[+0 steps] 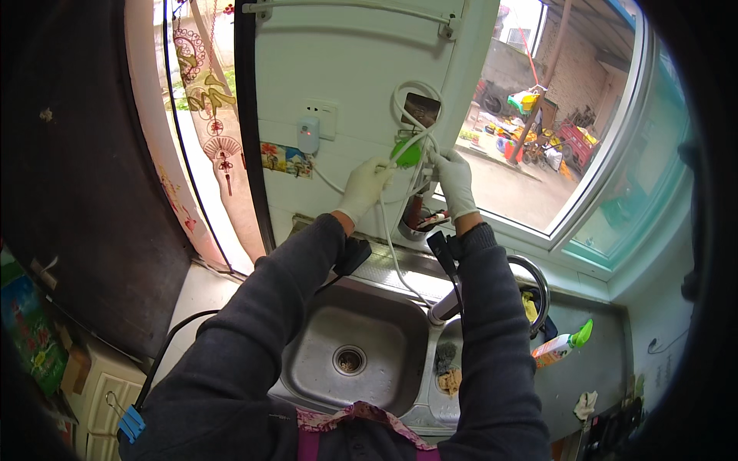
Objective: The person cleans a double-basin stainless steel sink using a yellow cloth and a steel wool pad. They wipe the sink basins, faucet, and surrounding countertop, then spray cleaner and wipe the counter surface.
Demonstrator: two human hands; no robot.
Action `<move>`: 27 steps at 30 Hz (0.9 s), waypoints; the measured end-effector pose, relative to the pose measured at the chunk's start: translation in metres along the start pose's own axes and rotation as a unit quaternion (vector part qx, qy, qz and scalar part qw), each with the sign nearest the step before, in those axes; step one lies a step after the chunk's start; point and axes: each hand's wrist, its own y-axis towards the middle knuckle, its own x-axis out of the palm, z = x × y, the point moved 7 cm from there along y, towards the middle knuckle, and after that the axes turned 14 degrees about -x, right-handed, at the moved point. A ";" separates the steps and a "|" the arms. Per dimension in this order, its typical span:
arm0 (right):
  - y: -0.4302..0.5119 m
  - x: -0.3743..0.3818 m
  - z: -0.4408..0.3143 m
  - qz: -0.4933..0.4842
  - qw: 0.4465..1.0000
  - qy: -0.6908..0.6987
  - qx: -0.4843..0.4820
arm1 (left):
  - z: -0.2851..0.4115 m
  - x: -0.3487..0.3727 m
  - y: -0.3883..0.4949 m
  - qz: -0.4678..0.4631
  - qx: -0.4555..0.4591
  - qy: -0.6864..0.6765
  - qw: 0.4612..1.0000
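A white cable (388,236) is looped in front of the tiled wall above the sink. My left hand (364,189), in a pale glove, grips one strand of it between thumb and fingers. Close by on the right, my gloved right hand (453,180) pinches the cable where strands cross below the loop. One end runs to a plug-in unit (308,135) with a red light, set in the wall socket (327,120). Another length hangs down to the base of the tap. Behind my hands is a round green object (407,153), partly hidden by the cable.
Below my forearms lies a double steel sink (369,322) with a curved tap (542,288). A holder with tools (416,229) stands on the ledge. To the right are a spray bottle (556,349) and the window frame (553,242). A towel rail (351,6) crosses the wall above.
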 end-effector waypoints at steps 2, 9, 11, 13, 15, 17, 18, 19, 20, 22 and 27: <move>0.003 0.005 -0.002 0.006 1.000 0.020 0.005 | -0.001 -0.001 0.004 0.025 -0.018 -0.037 0.999; 0.009 0.021 -0.013 0.021 0.998 -0.038 -0.034 | -0.013 -0.002 0.020 0.069 -0.046 -0.115 0.990; 0.008 0.014 -0.009 0.015 0.982 -0.189 -0.021 | -0.016 -0.006 0.022 0.078 -0.039 -0.092 0.992; 0.007 0.007 -0.002 0.008 0.959 -0.284 -0.016 | -0.020 -0.009 0.026 0.082 -0.050 -0.056 0.994; 0.001 0.002 0.012 0.009 0.939 -0.344 0.010 | -0.028 -0.013 0.030 0.089 -0.085 -0.004 0.992; -0.001 0.003 0.022 0.006 0.959 -0.282 0.001 | -0.028 -0.010 0.032 0.074 -0.071 -0.025 0.994; -0.001 0.004 0.024 0.006 0.961 -0.277 -0.019 | -0.029 -0.009 0.032 0.068 -0.070 -0.032 0.995; -0.001 0.004 0.024 0.006 0.960 -0.277 -0.032 | -0.026 -0.009 0.030 0.089 -0.039 0.017 0.995; 0.000 -0.001 0.024 0.031 0.966 -0.253 -0.038 | -0.022 -0.009 0.027 0.107 -0.008 0.067 0.992; 0.002 -0.010 0.019 0.085 0.967 -0.238 -0.033 | -0.018 -0.009 0.021 0.138 0.020 0.146 0.979; 0.011 -0.007 -0.014 0.092 0.972 -0.195 -0.096 | -0.003 -0.017 0.007 0.166 -0.001 0.200 0.966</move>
